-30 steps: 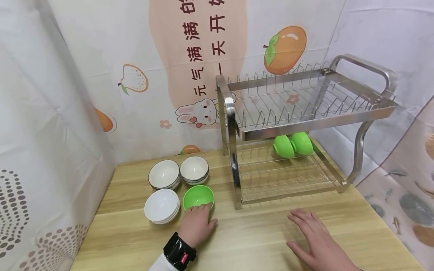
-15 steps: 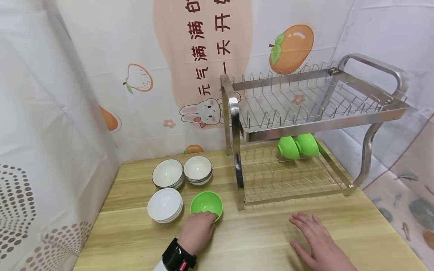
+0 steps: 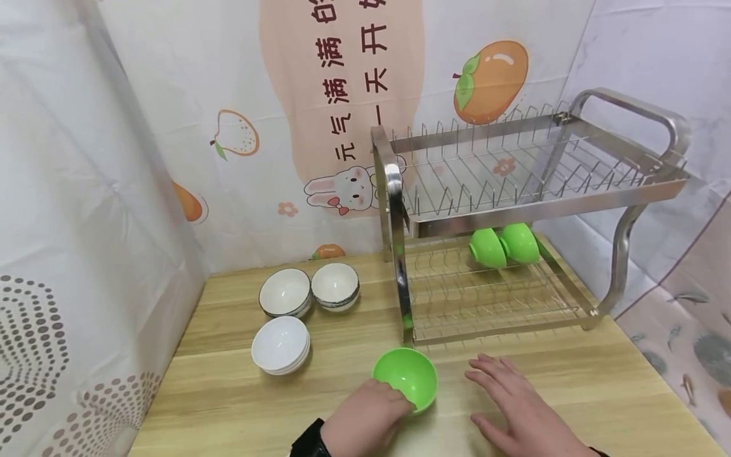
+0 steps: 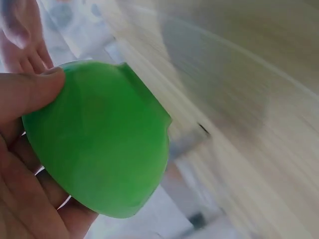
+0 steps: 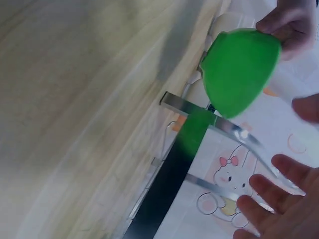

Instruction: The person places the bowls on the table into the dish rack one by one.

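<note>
My left hand (image 3: 368, 416) grips the near rim of a green bowl (image 3: 407, 374), thumb outside and fingers over the edge. In the left wrist view the bowl (image 4: 104, 139) is lifted off the wooden table, its foot facing down toward the wood. My right hand (image 3: 516, 406) hovers to the right of the bowl with its fingers spread and nothing in them; the right wrist view shows the same hand (image 5: 284, 199) apart from the bowl (image 5: 241, 69). Two more green bowls (image 3: 504, 245) stand on edge, side by side, on the lower shelf of the dish rack.
A two-tier steel dish rack (image 3: 445, 227) stands at the right back of the table (image 3: 228, 406). To the left are stacked white bowls (image 3: 280, 346) and two dark-rimmed bowl stacks, a wider one (image 3: 285, 292) and a smaller one (image 3: 335, 285). Printed curtains (image 3: 240, 57) enclose the table.
My left hand has taken the green bowl from beside the white bowls and carried it right and toward me. My right hand has shifted slightly left.
</note>
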`<action>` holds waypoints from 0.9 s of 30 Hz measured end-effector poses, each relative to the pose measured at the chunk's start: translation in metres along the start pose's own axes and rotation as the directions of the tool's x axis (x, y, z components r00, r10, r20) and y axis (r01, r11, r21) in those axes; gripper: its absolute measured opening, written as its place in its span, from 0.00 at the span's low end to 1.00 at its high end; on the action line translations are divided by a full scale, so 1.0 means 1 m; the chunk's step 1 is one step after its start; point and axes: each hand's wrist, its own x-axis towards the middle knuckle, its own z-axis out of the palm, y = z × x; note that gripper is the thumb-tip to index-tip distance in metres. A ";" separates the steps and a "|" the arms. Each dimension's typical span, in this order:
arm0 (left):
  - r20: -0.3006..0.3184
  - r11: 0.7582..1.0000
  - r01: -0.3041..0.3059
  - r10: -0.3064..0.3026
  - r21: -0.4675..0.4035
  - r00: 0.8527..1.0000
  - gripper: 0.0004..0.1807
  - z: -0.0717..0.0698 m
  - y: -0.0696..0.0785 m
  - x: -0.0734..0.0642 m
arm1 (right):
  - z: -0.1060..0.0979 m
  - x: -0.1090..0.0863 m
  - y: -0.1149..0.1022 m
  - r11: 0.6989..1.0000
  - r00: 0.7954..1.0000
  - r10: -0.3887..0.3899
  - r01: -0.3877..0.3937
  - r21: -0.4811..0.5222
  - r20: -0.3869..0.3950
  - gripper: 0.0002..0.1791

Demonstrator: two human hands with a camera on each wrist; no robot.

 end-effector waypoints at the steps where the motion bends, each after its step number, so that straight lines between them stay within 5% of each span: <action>1: 0.006 0.999 -0.032 0.032 0.013 0.999 0.07 -0.002 0.004 0.003 | -0.001 0.001 -0.001 1.000 1.000 -0.012 0.012 0.001 0.008 0.34; 8: 0.101 0.980 -0.196 0.193 0.023 0.976 0.06 -0.010 0.022 0.016 | 0.002 0.003 -0.007 0.970 0.970 -0.242 0.242 0.017 0.022 0.41; 17: 0.127 0.964 -0.265 0.262 0.008 0.957 0.08 -0.008 0.028 0.018 | 0.011 0.005 -0.008 0.887 0.892 -0.452 0.448 0.113 0.016 0.19; 24: 0.109 0.961 -0.278 0.276 -0.002 0.955 0.07 -0.006 0.030 0.018 | 0.006 0.003 -0.016 0.925 0.912 -0.371 0.345 0.157 0.178 0.15; 27: 0.118 0.960 -0.281 0.279 -0.002 0.953 0.07 -0.005 0.031 0.018 | 0.006 0.003 -0.018 0.925 0.909 -0.372 0.348 0.151 0.188 0.14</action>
